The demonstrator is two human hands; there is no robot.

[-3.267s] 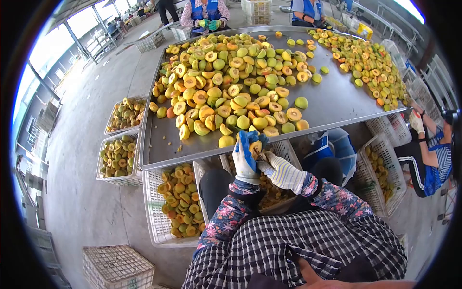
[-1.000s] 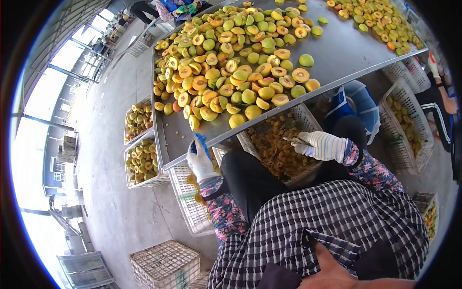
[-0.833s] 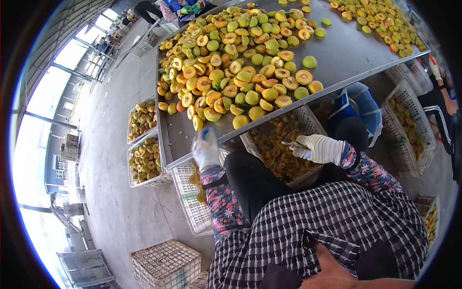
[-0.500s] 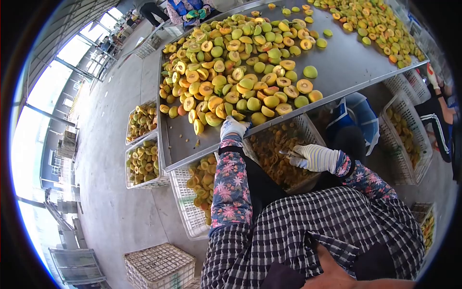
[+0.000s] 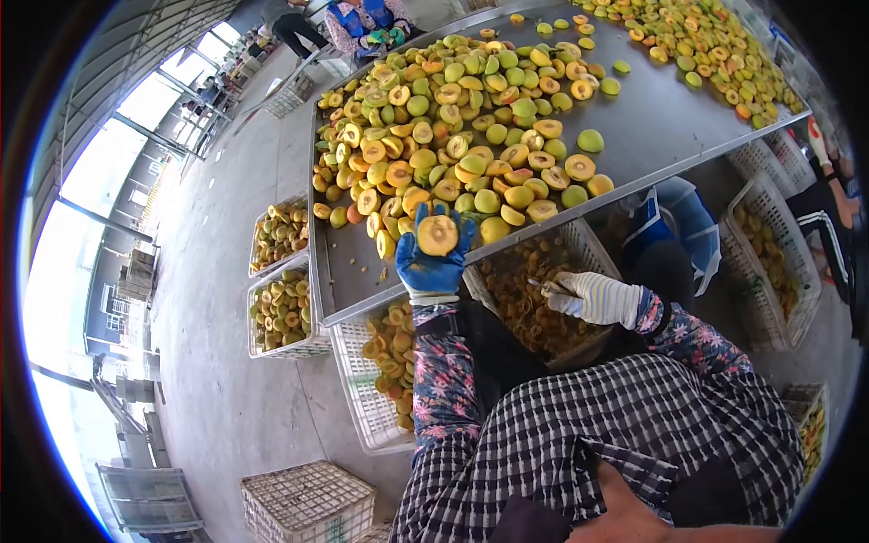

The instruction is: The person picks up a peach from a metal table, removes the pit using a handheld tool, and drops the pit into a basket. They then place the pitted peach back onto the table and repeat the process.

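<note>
My left hand (image 5: 434, 262), in a white glove with a blue coated palm, is turned palm up at the near edge of the metal table (image 5: 353, 262). Its fingers are curled round a peach half (image 5: 437, 235), cut face with the stone hollow upward. A heap of halved peaches (image 5: 453, 145) lies just beyond it. My right hand (image 5: 593, 297), in a striped knitted glove, is closed on a small metal tool (image 5: 546, 287) whose full shape I cannot make out. It hovers over a crate of brownish fruit scraps (image 5: 525, 308) below the table edge.
Crates of peach halves (image 5: 387, 362) stand left of my legs and beside the table (image 5: 282, 312). An upturned crate (image 5: 308, 498) sits on the floor. A blue container (image 5: 679, 226) is at right. Another person's arm (image 5: 828, 172) shows at far right; a bare hand (image 5: 615, 507) touches the checked cloth.
My left hand has drawn back from the heap and turned palm up, now with a peach half in it. My right hand has stayed nearly still. The view has shifted slightly.
</note>
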